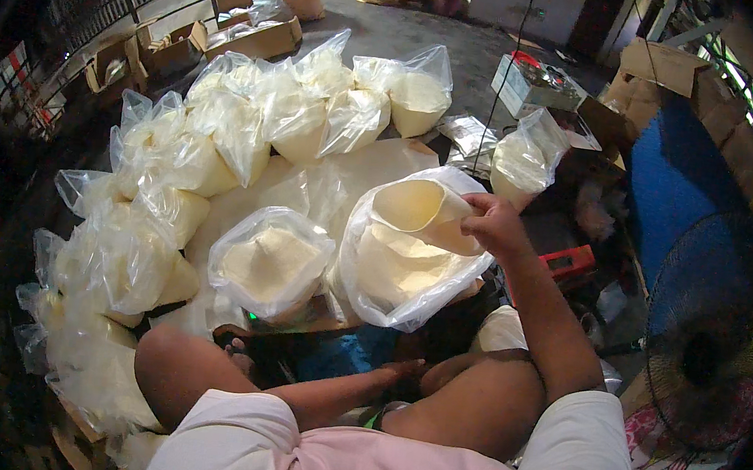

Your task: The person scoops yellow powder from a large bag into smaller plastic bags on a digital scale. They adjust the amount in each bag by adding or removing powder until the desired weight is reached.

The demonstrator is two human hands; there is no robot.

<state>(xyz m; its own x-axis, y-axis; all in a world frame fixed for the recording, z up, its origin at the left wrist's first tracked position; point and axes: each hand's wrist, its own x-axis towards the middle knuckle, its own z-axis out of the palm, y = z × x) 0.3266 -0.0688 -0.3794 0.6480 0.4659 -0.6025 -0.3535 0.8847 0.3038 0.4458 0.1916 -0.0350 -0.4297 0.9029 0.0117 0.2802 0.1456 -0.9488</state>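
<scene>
Pink shirt — rnd scoop, pwdr

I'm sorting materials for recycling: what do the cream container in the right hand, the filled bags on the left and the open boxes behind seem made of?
Cream container: probably plastic, satin; its thin wall holds a curve.
Filled bags: likely clear plastic film, glossy; highlights follow creases, pale contents show through.
Open boxes: apparently cardboard, matte brown, stiff-sided.

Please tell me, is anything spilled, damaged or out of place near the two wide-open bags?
Nothing clearly stands out. The smaller bag and larger bag hold cream powder, with no visible spill or tear. The right hand holds a container tilted at the larger bag's mouth. Fine dust cannot be judged.
</scene>
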